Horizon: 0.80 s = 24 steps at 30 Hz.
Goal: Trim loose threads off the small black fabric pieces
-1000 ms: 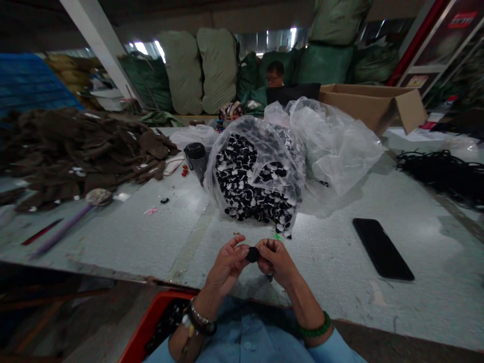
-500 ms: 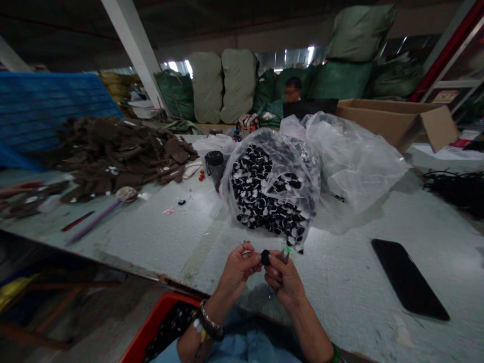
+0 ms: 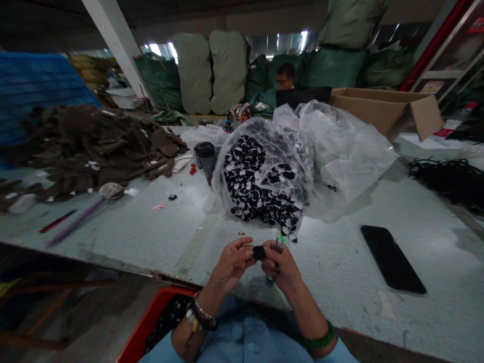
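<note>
A small black piece [image 3: 259, 252], roundish and fabric-like, is pinched between my two hands above the table's front edge. My left hand [image 3: 233, 262] grips its left side with thumb and forefinger, the other fingers loosely curled. On its other side, my right hand [image 3: 282, 266] pinches it too. Metal thread snips [image 3: 279, 245] are tucked in that same right hand, blades pointing up and away, their lower end showing beneath the fingers. Just beyond the hands, a clear plastic bag [image 3: 217, 176] lies with its mouth toward me, full of small black-and-white pieces [image 3: 245, 186].
A phone [image 3: 393, 259] lies at right, black cords [image 3: 449, 179] behind it. Left are brown knitted items [image 3: 102, 146], a purple-handled tool [image 3: 77, 219] and a dark cup [image 3: 206, 160]. A red bin [image 3: 141, 325] stands below the edge. Someone sits beyond a cardboard box [image 3: 378, 108].
The view has shifted slightly, so the table's things appear further left and higher. Both hands keep hold of the black piece, which now shows a broader face.
</note>
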Tool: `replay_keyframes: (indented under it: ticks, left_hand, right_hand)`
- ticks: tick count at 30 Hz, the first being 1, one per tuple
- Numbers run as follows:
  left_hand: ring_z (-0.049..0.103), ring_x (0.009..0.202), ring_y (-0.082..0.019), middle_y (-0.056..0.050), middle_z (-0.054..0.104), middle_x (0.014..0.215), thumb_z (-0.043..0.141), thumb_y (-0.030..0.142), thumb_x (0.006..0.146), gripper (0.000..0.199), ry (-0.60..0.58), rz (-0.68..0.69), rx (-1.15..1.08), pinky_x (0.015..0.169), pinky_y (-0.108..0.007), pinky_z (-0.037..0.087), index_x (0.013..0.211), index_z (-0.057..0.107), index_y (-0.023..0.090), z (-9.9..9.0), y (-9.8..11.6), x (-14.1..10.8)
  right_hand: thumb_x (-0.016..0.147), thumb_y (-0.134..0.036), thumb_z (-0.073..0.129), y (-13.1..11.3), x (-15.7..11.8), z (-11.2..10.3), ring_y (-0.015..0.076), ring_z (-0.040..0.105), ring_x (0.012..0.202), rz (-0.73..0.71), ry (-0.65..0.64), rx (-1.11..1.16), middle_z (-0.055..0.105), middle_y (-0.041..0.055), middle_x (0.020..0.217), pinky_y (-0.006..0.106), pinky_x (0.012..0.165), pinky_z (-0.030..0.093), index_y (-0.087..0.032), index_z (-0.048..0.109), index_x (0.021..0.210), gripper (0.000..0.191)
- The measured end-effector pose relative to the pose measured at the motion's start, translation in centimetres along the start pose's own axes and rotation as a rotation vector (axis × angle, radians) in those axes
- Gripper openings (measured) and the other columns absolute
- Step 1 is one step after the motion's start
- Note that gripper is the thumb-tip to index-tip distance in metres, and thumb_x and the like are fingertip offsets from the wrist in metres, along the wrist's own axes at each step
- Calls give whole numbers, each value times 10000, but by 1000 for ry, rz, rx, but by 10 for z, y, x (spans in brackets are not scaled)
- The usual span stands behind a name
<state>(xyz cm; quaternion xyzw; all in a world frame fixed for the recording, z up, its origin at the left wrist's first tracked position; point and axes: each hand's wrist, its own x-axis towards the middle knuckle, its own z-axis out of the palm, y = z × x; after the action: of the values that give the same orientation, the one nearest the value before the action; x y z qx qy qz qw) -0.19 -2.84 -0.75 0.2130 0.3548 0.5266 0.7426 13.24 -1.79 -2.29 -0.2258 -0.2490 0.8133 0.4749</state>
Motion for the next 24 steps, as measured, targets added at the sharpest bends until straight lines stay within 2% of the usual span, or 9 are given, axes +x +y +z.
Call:
replay_keyframes:
  ticks: [7, 15, 18, 21, 24]
  left_hand:
    - [554, 601, -97, -6, 617, 667, 623, 47, 560, 345, -79, 75, 126, 597, -218, 398, 870, 509, 145, 4, 3, -2]
    - [529, 550, -84, 11, 602, 607, 637, 82, 567, 262, 33, 196, 444, 528, -189, 372, 747, 460, 151, 1, 9, 3]
    - [519, 526, -74, 21, 595, 596, 639, 60, 553, 310, -13, 160, 335, 536, -189, 378, 781, 451, 156, 1, 8, 1]
    - [531, 578, -82, 15, 580, 633, 634, 65, 546, 397, -117, 16, 80, 567, -198, 395, 884, 447, 156, 1, 6, -2]
    - [490, 498, -42, 8, 559, 693, 626, 94, 571, 418, -180, -71, -49, 476, -154, 363, 938, 440, 166, 3, 5, -5]
  right_hand:
    - [684, -215, 586, 3, -1, 0, 2, 177, 293, 11, 13, 13, 325, -99, 359, 121, 289, 115, -145, 493, 626, 130]
    - [669, -206, 593, 6, 0, -6, 3, 165, 298, 32, 44, 34, 316, -101, 359, 123, 289, 118, -143, 496, 622, 125]
    - [665, -200, 595, 7, -2, -7, 5, 168, 302, 45, 29, 70, 316, -100, 359, 121, 290, 128, -146, 499, 624, 118]
    - [660, -201, 599, 6, -3, -3, 7, 167, 299, 75, -16, 96, 309, -103, 355, 121, 287, 131, -149, 503, 630, 114]
    - [665, -215, 597, 5, -4, 1, 6, 161, 296, 82, -36, 86, 308, -103, 353, 122, 284, 123, -148, 498, 621, 127]
